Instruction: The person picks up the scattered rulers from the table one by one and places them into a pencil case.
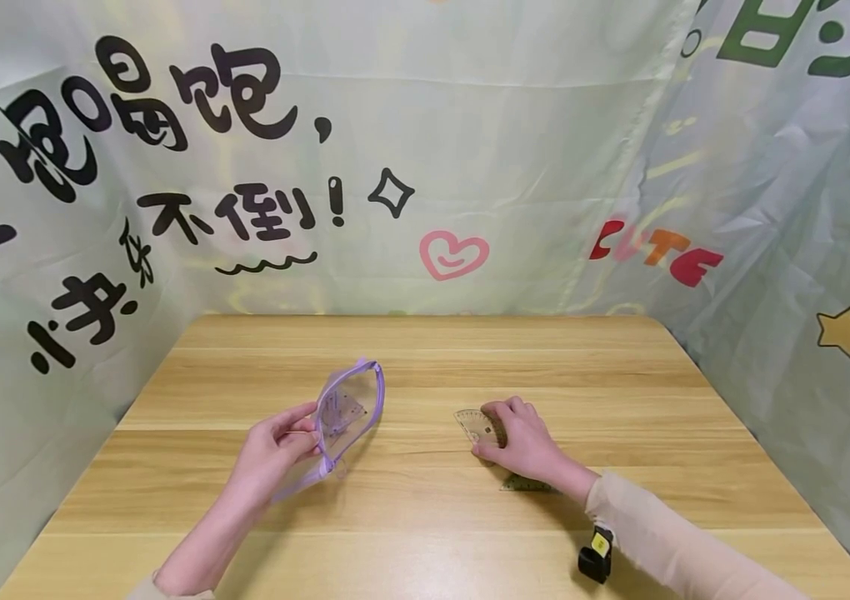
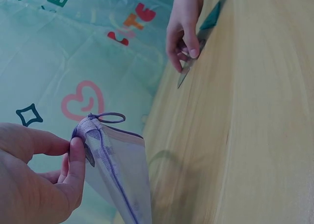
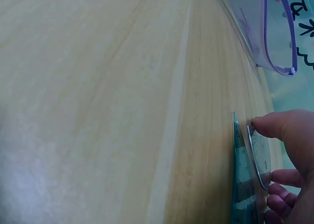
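My left hand (image 1: 275,454) pinches the edge of a see-through zip pouch (image 1: 380,392) with purple trim, between thumb and fingers. The pouch is held up, its mouth gaping toward the right. Some marked shape shows through it, too unclear to name. On the right side, my right hand (image 1: 522,437) grips a clear protractor (image 1: 476,425) by thumb and fingertips, low over the table; in the right wrist view it is tilted on edge. A green-tinted set square (image 1: 526,483) lies below the right wrist, partly hidden by it.
The wooden table (image 1: 425,350) runs back to a printed cloth backdrop (image 1: 530,167), which also hangs along both sides. A small black device (image 1: 595,556) with a yellow label sits by the right sleeve (image 1: 665,525).
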{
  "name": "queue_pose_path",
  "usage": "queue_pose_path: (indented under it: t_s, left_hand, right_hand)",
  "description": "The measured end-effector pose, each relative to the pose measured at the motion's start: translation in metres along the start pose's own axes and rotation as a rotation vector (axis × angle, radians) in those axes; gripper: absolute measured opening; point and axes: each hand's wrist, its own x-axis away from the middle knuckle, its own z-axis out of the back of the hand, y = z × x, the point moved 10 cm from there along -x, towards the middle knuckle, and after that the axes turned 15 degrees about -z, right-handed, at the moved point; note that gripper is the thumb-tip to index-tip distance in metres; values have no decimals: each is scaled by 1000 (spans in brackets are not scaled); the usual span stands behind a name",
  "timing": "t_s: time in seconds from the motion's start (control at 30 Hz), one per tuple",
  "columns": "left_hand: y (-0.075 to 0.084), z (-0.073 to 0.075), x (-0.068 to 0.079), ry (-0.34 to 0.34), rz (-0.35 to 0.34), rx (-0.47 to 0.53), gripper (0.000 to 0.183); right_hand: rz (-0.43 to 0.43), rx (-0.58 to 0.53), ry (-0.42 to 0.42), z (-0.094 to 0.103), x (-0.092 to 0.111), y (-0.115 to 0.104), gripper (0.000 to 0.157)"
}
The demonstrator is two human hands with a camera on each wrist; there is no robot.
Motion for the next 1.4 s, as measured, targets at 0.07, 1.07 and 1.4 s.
queue_pose_path:
  t_s: [0.07,1.07,1.4]
  left_hand:
    - [-1,0,0,4,1,-5,51]
    - [-3,-3,1,13,3,-10,49]
    - [-3,-2,1,8,1,-11,50]
  right_hand:
    - [-2,-4,9,1,1,-1,64]
    - [-139,-101,-85,-2,-3,-2,59]
    - [-147,-130,-84,-3,-7,-1,59]
